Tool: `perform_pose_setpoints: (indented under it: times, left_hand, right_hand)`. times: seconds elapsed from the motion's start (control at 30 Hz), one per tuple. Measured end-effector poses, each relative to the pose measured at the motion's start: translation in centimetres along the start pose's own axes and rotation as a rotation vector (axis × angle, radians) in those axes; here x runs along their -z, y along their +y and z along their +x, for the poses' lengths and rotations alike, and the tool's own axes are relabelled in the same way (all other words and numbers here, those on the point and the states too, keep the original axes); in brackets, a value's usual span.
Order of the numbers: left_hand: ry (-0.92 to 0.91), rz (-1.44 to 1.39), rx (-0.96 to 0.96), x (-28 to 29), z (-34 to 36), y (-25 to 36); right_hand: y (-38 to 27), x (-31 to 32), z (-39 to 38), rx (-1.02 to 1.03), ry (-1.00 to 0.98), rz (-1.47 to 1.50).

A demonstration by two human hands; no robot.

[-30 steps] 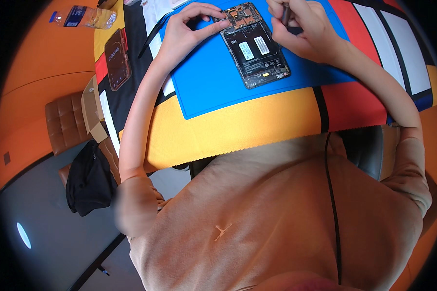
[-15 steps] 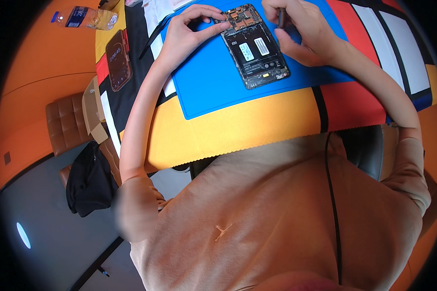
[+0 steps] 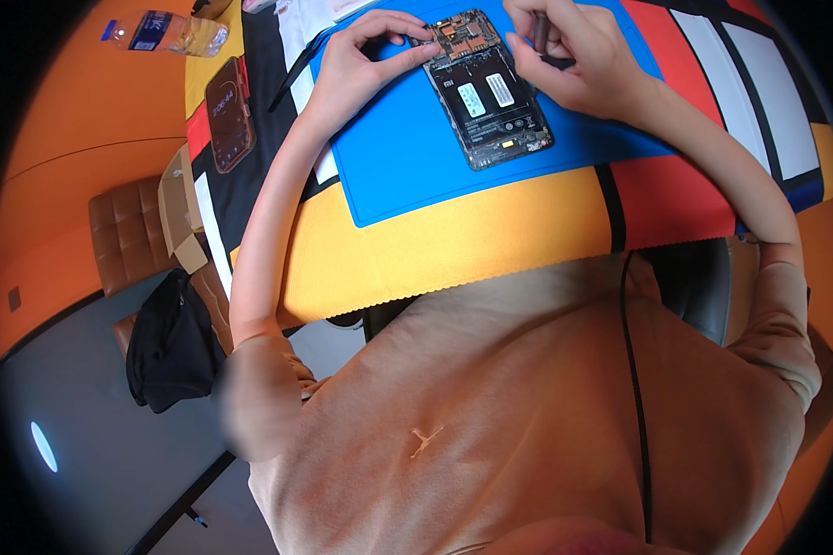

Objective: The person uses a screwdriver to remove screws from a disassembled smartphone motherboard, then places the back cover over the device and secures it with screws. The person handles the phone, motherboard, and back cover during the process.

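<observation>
An opened black smartphone (image 3: 479,116) lies on a blue mat (image 3: 398,176), its back off, showing a circuit board (image 3: 463,35) at the top and a battery with two white labels. My left hand (image 3: 379,51) grips the phone's upper left corner, thumb and fingertips at the board. Beside the board's right edge, my right hand (image 3: 583,60) is closed on a slim dark tool (image 3: 542,35), held fairly upright; its tip is hard to make out.
A multicoloured cloth (image 3: 453,240) covers the table. At left are a second phone (image 3: 229,116), a water bottle (image 3: 176,35), a black strap (image 3: 292,74) and a cardboard box (image 3: 178,208). A chair (image 3: 125,231) with dark fabric (image 3: 171,342) stands left of the table.
My right hand dipped slightly and has shifted a little left toward the board, still holding the tool. My left hand stays at the phone's corner, nearly unmoved.
</observation>
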State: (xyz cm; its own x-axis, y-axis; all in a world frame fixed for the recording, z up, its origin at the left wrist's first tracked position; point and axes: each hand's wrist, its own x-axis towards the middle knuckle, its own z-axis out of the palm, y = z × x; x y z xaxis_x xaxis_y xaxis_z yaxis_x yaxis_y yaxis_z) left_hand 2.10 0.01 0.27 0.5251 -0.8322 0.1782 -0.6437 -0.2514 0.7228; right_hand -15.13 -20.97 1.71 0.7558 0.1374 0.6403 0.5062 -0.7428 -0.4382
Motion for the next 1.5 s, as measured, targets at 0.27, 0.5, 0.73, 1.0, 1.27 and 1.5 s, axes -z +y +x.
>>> perform_pose_setpoints:
  times: [0.27, 0.5, 0.73, 1.0, 1.27, 1.5]
  left_hand:
    - [-0.018, -0.016, -0.291, 0.0, 1.0, -2.7]
    - [-0.02, -0.043, -0.249, -0.1, 0.8, -2.3]
    - [-0.034, -0.06, -0.251, -0.1, 0.7, -2.3]
    - [-0.045, -0.068, -0.227, -0.1, 0.7, -2.2]
    - [-0.032, -0.061, -0.242, -0.2, 0.7, -2.4]
    - [-0.008, -0.074, -0.175, -0.3, 0.7, -2.9]
  right_hand:
    - [0.6, -1.1, 0.2, 0.046, 0.119, 0.05]
    - [0.8, -0.8, 1.3, -0.435, 0.411, 0.476]
    - [5.0, -1.3, 2.0, -0.409, 0.337, 0.335]
    - [9.1, -2.2, 1.2, -0.324, 0.055, 0.334]
    - [8.4, -2.1, 1.3, -0.355, 0.05, 0.46]
    - [5.6, -1.8, 1.6, -0.342, 0.214, 0.59]
